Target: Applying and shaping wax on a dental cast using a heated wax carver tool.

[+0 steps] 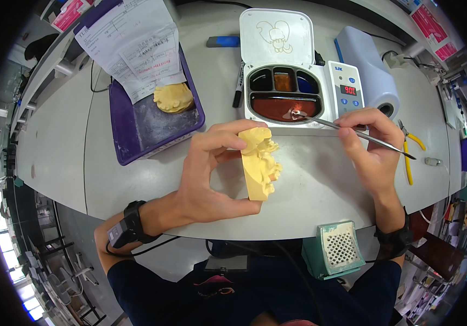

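My left hand [206, 174] grips a yellow plaster dental model [256, 165] by its ends, its toothed side turned to the right. In my right hand [372, 146] is a thin metal wax spatula [328, 123], pinched between thumb and fingers. Its tip dips into the reddish-brown melted wax [271, 108] in the large front well of a white wax heater [293, 129]. Behind that well, smaller wells hold dark, amber and blue wax. The heater's white lid [277, 37] stands raised, and a lit red display shows on its control panel [345, 89].
At left a purple tray [157, 149] holds papers [130, 49] and another yellow plaster model [173, 98]. A black marker [238, 86] lies beside the heater. Right of it are a pale blue-grey device [369, 68] and yellow-handled pliers [407, 157]. A green perforated box [334, 250] sits at the near edge.
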A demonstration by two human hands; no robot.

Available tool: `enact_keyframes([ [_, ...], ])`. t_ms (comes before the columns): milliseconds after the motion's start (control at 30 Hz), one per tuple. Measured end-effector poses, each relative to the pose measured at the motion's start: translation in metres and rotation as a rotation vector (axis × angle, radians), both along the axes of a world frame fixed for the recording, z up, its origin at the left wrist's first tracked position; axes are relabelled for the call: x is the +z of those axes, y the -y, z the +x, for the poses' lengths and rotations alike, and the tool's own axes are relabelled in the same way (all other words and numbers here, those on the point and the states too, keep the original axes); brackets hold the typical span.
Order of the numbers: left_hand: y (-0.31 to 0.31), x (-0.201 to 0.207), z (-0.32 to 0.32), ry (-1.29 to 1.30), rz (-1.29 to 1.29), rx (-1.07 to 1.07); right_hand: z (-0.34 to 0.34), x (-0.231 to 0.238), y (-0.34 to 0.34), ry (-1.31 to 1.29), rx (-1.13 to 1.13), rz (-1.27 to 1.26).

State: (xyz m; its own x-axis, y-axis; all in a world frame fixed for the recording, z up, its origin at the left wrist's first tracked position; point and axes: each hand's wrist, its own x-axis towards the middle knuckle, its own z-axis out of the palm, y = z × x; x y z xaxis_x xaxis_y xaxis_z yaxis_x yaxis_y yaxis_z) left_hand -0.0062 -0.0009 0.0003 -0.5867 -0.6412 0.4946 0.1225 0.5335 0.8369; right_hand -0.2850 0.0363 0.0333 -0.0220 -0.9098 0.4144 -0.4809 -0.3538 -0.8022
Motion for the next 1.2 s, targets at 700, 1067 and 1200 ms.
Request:
enact_keyframes([
  [700,0.003,0.001,-0.001,-0.044,-0.024,-0.056,0.009,0.002,-0.004,0.227,0.389,0.121],
  [1067,0.002,0.000,0.000,-0.035,-0.034,-0.072,0.009,0.004,-0.004,0.203,0.388,0.136],
  [1200,-0.001,0.001,0.000,-0.097,0.067,-0.079,0.008,0.005,-0.003,0.183,0.397,0.117],
])
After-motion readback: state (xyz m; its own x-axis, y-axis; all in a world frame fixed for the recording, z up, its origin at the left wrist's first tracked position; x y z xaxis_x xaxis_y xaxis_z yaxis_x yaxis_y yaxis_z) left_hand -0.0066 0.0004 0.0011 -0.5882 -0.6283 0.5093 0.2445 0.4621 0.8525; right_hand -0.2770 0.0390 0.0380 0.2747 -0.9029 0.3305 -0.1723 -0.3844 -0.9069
